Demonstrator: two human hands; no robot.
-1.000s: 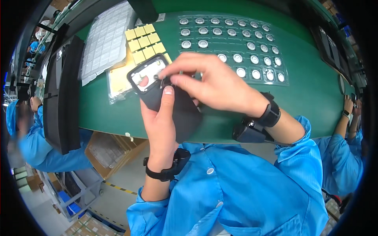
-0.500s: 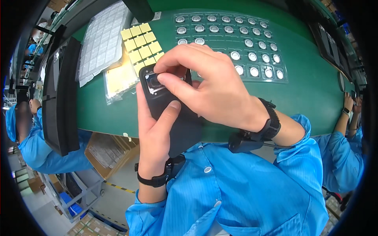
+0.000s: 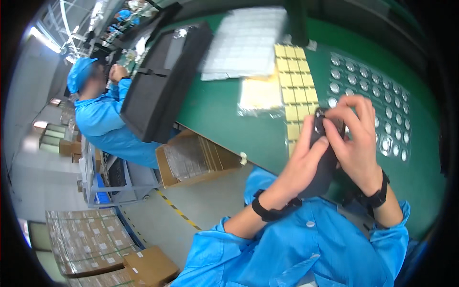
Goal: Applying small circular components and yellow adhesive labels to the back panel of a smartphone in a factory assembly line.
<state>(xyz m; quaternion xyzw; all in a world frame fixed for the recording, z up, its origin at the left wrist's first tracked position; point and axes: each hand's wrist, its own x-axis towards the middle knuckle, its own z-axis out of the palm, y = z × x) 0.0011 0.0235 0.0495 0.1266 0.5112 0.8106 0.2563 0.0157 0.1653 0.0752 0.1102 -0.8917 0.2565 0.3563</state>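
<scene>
My left hand (image 3: 297,171) is wrapped round a long black casing (image 3: 317,176), its thumb lying along the top. The casing's far end has a recess with a shiny part in it, mostly covered by fingers. My right hand (image 3: 359,146) has its thumb and forefinger pinched at that end; whatever sits between the fingertips is hidden. Just beyond the hands lies a sheet of yellow square pads (image 3: 297,80). To the right, partly behind my right hand, a clear plastic tray (image 3: 372,98) holds round silver parts in rows.
A white moulded sheet (image 3: 245,42) and a clear bag (image 3: 259,99) lie left of the pads. A black tray (image 3: 150,91) juts over the green table's edge. A person in blue (image 3: 103,122) works at left. Below stand an open carton (image 3: 222,155) and stacked boxes (image 3: 88,241).
The view has swung left, so my hands and the table appear further right and more floor shows. My left hand keeps hold of the casing, and my right fingers stay at its far end.
</scene>
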